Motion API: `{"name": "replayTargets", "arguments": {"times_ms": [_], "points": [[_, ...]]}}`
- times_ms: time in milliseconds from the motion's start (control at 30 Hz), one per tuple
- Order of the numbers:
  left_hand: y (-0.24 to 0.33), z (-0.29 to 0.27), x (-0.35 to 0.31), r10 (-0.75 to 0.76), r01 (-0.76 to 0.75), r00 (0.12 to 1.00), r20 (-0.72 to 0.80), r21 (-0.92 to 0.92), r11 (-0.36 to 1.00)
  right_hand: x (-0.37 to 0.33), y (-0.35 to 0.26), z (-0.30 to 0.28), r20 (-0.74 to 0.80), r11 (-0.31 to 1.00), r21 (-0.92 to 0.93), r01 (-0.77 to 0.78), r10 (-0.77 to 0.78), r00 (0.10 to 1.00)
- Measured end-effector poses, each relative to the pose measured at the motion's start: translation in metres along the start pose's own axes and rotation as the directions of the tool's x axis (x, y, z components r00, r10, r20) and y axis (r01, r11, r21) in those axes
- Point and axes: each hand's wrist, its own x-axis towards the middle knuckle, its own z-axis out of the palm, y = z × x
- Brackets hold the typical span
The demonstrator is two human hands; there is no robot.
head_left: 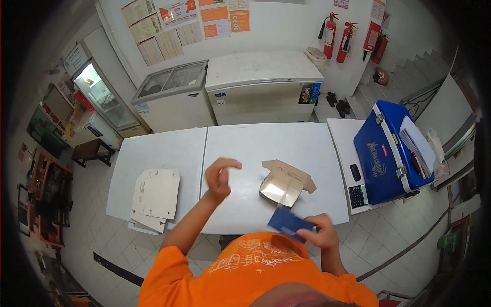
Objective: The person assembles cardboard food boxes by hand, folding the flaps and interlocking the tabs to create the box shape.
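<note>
My left hand (219, 178) is raised over the middle of the white table, fingers bent and apart, the index pointing right; nothing shows in it. At the table's front edge my right hand (322, 233) grips a flat, dark blue card-like piece (288, 223) between thumb and fingers. Just beyond that piece stands a small brown cardboard box (281, 190) with a shiny inner side and its flaps spread. A thin pale strip seems to run from the box toward the blue piece; its kind is unclear. Flat cardboard blanks (156, 193) lie stacked to the left.
The white table (245, 143) has a seam left of centre. On the right, a large blue cool box (376, 158) with papers on top stands beside a calculator (358, 196) and a small black object (355, 172). A chest freezer (261, 97) stands behind the table.
</note>
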Motion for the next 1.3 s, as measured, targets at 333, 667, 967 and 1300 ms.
{"name": "replayTargets", "arguments": {"times_ms": [333,667,967,1300], "points": [[-0.154,0.068,-0.09,-0.121,-0.47,0.362,0.924,0.293,0.833,-0.014,0.021,0.042,-0.669,0.986,-0.006,0.167,-0.128,0.732],[-0.095,0.102,-0.181,-0.183,-0.316,0.455,0.871,0.35,0.882,-0.008,0.053,0.031,-0.26,0.866,-0.477,-0.15,0.025,0.965],[-0.131,0.101,-0.281,-0.48,0.417,0.783,0.397,0.238,0.877,0.069,0.094,0.086,0.193,0.783,-0.591,0.193,-0.095,0.977],[-0.101,0.092,-0.247,-0.134,-0.148,0.868,0.477,0.507,0.849,0.136,0.18,0.093,0.321,0.544,-0.789,0.287,-0.034,0.946]]}}
